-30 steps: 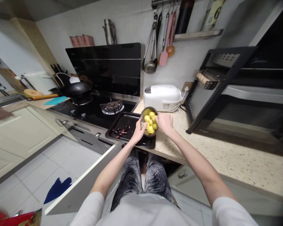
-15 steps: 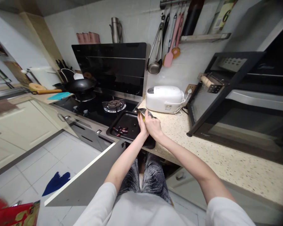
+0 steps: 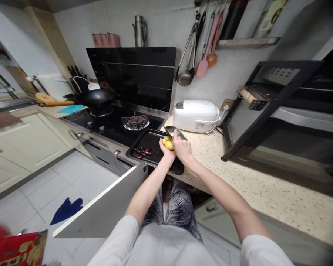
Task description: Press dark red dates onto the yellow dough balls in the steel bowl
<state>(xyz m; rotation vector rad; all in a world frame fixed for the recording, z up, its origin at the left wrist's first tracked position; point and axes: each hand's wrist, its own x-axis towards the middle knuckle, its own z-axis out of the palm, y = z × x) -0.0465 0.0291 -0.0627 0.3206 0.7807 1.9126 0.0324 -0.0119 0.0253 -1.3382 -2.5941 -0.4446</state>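
My left hand (image 3: 167, 152) is cupped, palm up, around several small yellow, potato-like pieces (image 3: 168, 144) above the black baking tray (image 3: 155, 135). Just to its right, my right hand (image 3: 182, 149) grips a shiny metal, bowl-like piece (image 3: 170, 129), with the index finger stretched along it. The fingers cover much of that metal, so its exact kind is unclear. Several glossy dark red pieces (image 3: 143, 152) lie at the tray's left side. The tray sits at the counter's front edge, beside the stove.
Behind the tray stands a white appliance (image 3: 195, 115). A gas burner (image 3: 137, 120) and a black wok (image 3: 96, 98) are on the stove at left. An oven (image 3: 294, 140) stands right. Below, an open cabinet door (image 3: 100, 207) juts out, near a blue cloth (image 3: 67, 210) on the floor.
The yellow pieces, mostly hidden before, now show in my left palm. My right hand and the metal piece have shifted slightly away from the left fingers. The whole view has moved a little.
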